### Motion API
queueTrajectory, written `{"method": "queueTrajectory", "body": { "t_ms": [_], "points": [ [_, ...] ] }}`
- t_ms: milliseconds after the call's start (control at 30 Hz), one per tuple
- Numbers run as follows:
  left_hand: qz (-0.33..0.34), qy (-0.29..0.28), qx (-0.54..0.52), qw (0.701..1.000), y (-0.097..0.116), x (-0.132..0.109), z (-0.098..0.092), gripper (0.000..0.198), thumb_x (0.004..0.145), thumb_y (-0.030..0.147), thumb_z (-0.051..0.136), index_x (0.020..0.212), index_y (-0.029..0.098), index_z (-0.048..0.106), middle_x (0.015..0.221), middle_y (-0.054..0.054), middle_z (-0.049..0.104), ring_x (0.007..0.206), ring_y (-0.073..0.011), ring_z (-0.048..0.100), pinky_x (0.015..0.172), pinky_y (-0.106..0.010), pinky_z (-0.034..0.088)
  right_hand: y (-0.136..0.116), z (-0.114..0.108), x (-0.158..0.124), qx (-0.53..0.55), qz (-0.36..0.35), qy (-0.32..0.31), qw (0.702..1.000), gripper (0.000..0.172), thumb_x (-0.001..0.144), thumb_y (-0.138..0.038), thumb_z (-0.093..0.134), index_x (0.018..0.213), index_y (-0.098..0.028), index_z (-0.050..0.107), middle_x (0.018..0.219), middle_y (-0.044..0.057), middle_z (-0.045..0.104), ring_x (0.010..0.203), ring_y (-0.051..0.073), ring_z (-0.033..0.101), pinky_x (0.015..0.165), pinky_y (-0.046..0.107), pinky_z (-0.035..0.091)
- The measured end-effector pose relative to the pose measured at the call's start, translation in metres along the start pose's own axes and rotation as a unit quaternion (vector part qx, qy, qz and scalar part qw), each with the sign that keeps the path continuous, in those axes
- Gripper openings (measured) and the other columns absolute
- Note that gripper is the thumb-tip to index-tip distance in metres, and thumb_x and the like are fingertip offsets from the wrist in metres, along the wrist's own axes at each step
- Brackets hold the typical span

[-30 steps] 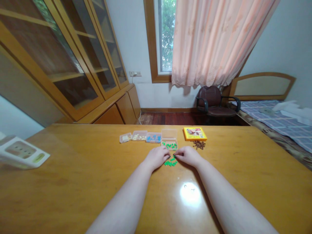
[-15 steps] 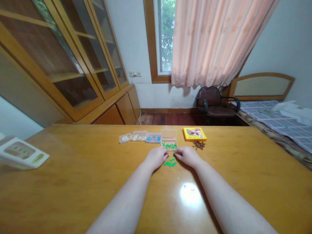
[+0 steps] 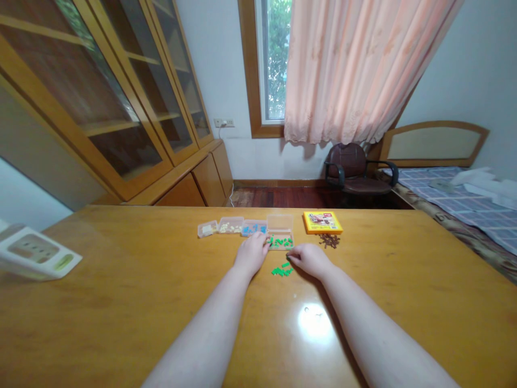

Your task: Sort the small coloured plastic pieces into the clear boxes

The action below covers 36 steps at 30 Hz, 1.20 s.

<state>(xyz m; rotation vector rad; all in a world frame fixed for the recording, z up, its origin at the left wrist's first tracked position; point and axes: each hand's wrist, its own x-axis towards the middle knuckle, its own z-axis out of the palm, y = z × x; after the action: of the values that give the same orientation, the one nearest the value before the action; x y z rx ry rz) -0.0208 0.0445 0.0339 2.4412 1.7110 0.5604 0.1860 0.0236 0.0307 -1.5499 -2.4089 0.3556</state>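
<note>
My left hand reaches forward to the left edge of an open clear box that holds small green pieces. Its fingers are curled together at the box edge; what they pinch, if anything, is too small to see. My right hand rests on the wooden table with its fingers bunched at a loose pile of green pieces. That pile lies between my two hands, just in front of the box.
Three more small clear boxes stand in a row left of the green one, with white, yellow and blue bits. A yellow box and a brown pile sit at the right. A white carton lies far left.
My left hand has moved forward from the loose green pile to the edge of the green box. My right hand has stayed at the pile.
</note>
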Motion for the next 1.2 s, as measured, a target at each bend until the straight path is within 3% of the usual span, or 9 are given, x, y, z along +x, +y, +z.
{"method": "queueTrajectory", "body": {
  "t_ms": [333,633,767,933,1067,1200],
  "points": [
    [0.069,-0.039,-0.011,0.997,0.006,-0.004,0.000,0.019,0.087,0.025,0.049,0.100,0.022,0.062,0.102,-0.004,0.061,0.091,-0.0176,0.059,0.080,-0.028,0.046,-0.002,-0.002,0.000,-0.009,-0.002,0.010,1.000,0.021,0.083,-0.030,0.051,0.081,-0.023,0.071,0.078,0.004,0.072,0.070,0.016,0.063,0.061,0.023,0.037],
    [0.079,-0.040,-0.029,0.996,0.009,-0.005,-0.002,0.020,0.087,0.023,0.048,0.101,0.022,0.062,0.101,-0.005,0.060,0.090,-0.0169,0.058,0.080,-0.027,0.045,0.001,0.003,0.002,0.060,0.015,0.008,0.998,0.013,0.080,-0.026,0.055,0.079,-0.021,0.067,0.074,0.002,0.069,0.065,0.013,0.060,0.059,0.020,0.036],
    [0.103,-0.079,-0.027,0.991,0.011,-0.007,-0.009,0.019,0.087,0.025,0.046,0.096,0.022,0.063,0.097,-0.004,0.062,0.088,-0.0164,0.058,0.077,-0.026,0.045,0.000,0.005,0.002,0.060,0.012,0.019,0.998,0.014,0.079,-0.026,0.054,0.075,-0.020,0.066,0.070,0.002,0.068,0.063,0.013,0.058,0.058,0.021,0.035],
    [0.129,-0.150,-0.048,0.979,0.012,-0.012,-0.020,0.013,0.081,0.031,0.055,0.088,0.022,0.063,0.088,-0.001,0.065,0.079,-0.0156,0.059,0.068,-0.024,0.043,0.002,0.005,0.003,0.084,0.035,0.084,0.992,0.019,0.082,-0.030,0.052,0.084,-0.020,0.068,0.069,0.002,0.067,0.062,0.014,0.057,0.060,0.022,0.037],
    [0.127,-0.203,-0.087,0.967,0.012,-0.014,-0.019,0.029,0.069,0.039,0.069,0.092,0.023,0.062,0.087,0.000,0.065,0.077,-0.0160,0.059,0.064,-0.022,0.042,0.007,0.007,0.004,0.088,0.071,0.161,0.981,0.023,0.084,-0.033,0.050,0.089,-0.019,0.068,0.073,0.004,0.068,0.068,0.016,0.059,0.064,0.024,0.040],
    [0.109,-0.220,-0.084,0.966,0.012,-0.012,-0.012,0.028,0.069,0.037,0.070,0.091,0.022,0.062,0.086,0.000,0.065,0.076,-0.0159,0.060,0.062,-0.022,0.041,0.009,0.008,0.006,0.097,0.098,0.175,0.975,0.024,0.083,-0.035,0.050,0.088,-0.020,0.068,0.073,0.004,0.068,0.066,0.016,0.059,0.062,0.024,0.040]
  ]
}}
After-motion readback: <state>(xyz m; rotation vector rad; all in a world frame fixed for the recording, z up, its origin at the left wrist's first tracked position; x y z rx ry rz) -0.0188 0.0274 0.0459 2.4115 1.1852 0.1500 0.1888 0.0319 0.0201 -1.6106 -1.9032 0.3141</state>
